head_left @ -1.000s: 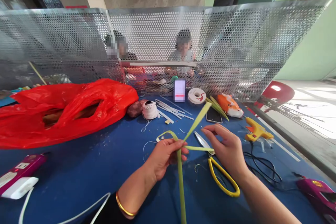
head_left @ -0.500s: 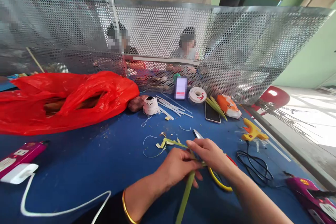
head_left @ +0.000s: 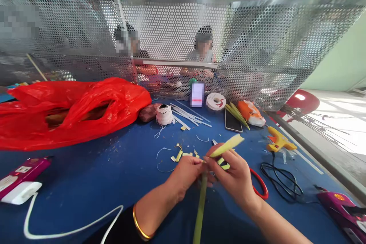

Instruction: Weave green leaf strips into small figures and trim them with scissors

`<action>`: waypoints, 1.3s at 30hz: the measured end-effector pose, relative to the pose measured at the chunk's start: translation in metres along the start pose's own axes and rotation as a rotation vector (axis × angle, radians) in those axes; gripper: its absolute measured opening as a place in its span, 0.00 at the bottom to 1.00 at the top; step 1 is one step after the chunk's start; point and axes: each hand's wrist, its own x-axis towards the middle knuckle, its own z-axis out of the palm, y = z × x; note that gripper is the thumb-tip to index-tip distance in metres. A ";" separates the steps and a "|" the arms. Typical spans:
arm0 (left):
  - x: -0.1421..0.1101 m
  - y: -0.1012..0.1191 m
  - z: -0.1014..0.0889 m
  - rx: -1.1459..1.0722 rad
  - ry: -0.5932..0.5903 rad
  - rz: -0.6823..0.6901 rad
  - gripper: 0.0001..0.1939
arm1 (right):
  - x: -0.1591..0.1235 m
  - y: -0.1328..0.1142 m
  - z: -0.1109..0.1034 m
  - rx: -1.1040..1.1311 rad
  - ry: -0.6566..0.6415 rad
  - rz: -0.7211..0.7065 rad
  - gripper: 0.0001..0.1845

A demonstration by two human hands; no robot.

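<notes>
A pale green leaf strip (head_left: 201, 209) is folded where both hands meet, one end hanging toward me and a wider yellowish end (head_left: 228, 145) sticking up to the right. My left hand (head_left: 184, 175) pinches it at the fold. Thumb and fingers of my right hand (head_left: 234, 171) close on it right beside the left fingertips. Under the right hand lie scissors; a red handle loop (head_left: 262, 186) and a blade tip show, the rest is covered. Yellowish leaf scraps (head_left: 179, 155) lie just beyond my left hand.
A red plastic bag (head_left: 126, 103) fills the left side. Farther back are a thread spool (head_left: 164, 114), white strips (head_left: 188, 115), a ribbon roll (head_left: 215, 101) and a phone (head_left: 233, 121). A yellow glue gun (head_left: 281, 140) with its cord lies right. A perforated metal screen (head_left: 171, 26) stands behind.
The leaf strip's free end, upright a second ago, was brought round and now points up right from the right hand. My right hand has closed on the strip and covers the scissors' yellow handle.
</notes>
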 end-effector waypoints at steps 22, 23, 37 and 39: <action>0.005 0.011 -0.023 -0.123 0.071 0.011 0.13 | -0.017 -0.008 0.011 -0.468 -0.178 -0.955 0.07; 0.005 0.011 -0.023 -0.128 0.071 0.010 0.13 | -0.017 -0.008 0.011 -0.473 -0.176 -0.959 0.06; 0.005 0.021 -0.032 -0.373 0.107 -0.031 0.09 | -0.004 -0.003 0.003 -0.676 -0.363 -0.988 0.15; 0.004 0.022 -0.032 -0.379 0.134 -0.020 0.09 | -0.002 -0.004 0.001 -0.577 -0.363 -0.952 0.15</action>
